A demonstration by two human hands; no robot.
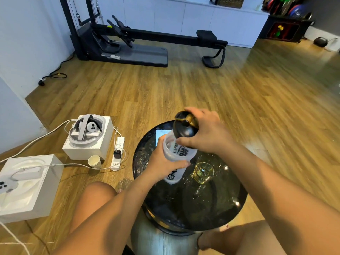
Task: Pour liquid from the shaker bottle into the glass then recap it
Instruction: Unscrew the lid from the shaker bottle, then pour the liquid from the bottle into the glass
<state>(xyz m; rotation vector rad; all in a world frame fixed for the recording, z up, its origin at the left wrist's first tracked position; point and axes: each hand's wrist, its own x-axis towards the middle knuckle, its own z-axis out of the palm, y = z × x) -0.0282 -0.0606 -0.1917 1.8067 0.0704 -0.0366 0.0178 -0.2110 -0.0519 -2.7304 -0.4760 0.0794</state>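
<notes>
- A paper cup [94, 161] and a power strip [117, 153] sit on the wooden floor.
- The left hand [161, 162] wraps around the tilted shaker bottle [173, 150], held over the round black table [193, 208].
- The right hand [206, 131] grips the black lid [184, 128] at the bottle's mouth; it may not be fully seated.
- The glass [204, 171], holding yellowish liquid, stands just right of the bottle.

The shaker bottle [172, 150] is showing frosted white with black lettering, its lid [184, 130] wearing black with a gold flip cap. The glass [202, 172] is glowing pale yellow. The table [202, 208] is shining glossy black, and the floor [184, 85] is showing warm brown wood grain beside white boxes [82, 152].
</notes>
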